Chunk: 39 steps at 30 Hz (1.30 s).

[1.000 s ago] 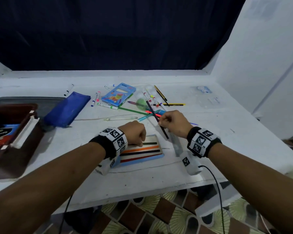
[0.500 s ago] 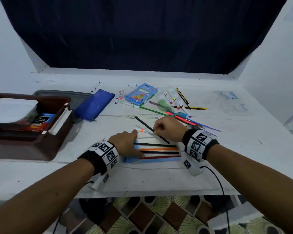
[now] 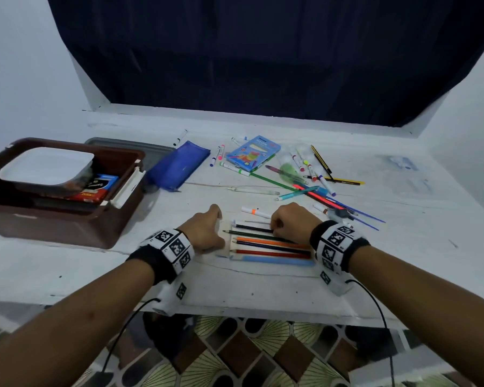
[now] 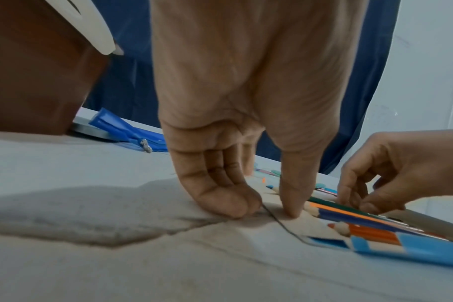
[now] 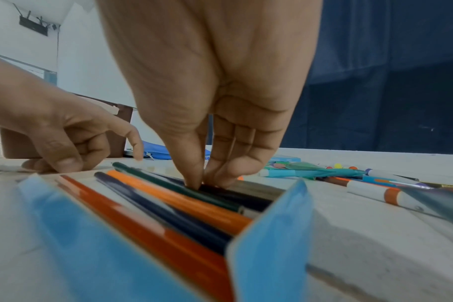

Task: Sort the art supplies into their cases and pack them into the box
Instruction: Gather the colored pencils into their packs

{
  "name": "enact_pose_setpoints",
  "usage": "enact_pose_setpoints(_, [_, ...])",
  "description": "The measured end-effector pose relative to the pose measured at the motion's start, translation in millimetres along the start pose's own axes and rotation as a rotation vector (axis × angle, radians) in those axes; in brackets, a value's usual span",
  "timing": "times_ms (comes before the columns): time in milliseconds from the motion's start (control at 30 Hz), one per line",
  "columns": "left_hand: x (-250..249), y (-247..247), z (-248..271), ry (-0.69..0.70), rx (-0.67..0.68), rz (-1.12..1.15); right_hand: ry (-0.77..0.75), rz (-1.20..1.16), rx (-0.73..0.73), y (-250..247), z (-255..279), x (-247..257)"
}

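An open light-blue pencil case (image 3: 274, 260) lies flat near the table's front edge, with red, dark blue, orange and green pencils side by side in it. My right hand (image 3: 288, 222) pinches a dark pencil (image 3: 253, 227) lying in the case's far row; the right wrist view shows thumb and fingers (image 5: 207, 179) pinching that pencil (image 5: 236, 194). My left hand (image 3: 207, 233) holds the case's left flap down with thumb and curled fingers (image 4: 266, 210). The brown box (image 3: 53, 227) stands at the left.
A white tray (image 3: 45, 166) and small packs sit in the brown box. A blue zip pouch (image 3: 179, 166), a blue marker box (image 3: 253, 153) and several loose pens and markers (image 3: 305, 177) lie behind the case. An orange-banded marker (image 3: 256, 211) lies just beyond my hands.
My right hand has brought the dark pencil down from a slant above the table to lie flat in the case. My left hand has slid to the case's left flap.
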<state>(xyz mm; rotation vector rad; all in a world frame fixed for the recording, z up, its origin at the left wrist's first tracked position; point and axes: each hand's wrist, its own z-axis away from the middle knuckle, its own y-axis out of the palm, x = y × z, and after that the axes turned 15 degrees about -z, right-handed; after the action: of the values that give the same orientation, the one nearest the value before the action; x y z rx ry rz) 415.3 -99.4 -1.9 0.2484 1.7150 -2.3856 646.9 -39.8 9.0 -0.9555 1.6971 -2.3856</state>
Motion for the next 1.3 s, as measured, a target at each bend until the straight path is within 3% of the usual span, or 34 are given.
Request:
enact_pose_setpoints(200, [7, 0, -4, -0.006, -0.001, 0.107, -0.036, -0.013, -0.023, 1, 4, 6])
enact_pose_setpoints(333, [9, 1, -8, -0.027, 0.019, 0.141, -0.111, -0.068, 0.036, 5, 5, 22])
enact_pose_setpoints(633, [10, -1, -12, -0.031, 0.063, 0.127, 0.01, 0.051, 0.024, 0, 11, 11])
enact_pose_setpoints(800, [9, -2, -13, -0.034, 0.06, 0.122, -0.021, -0.006, -0.013, -2, 9, 13])
enact_pose_setpoints(1300, [7, -6, -13, -0.029, 0.081, 0.133, -0.04, -0.003, 0.16, 2, 27, 16])
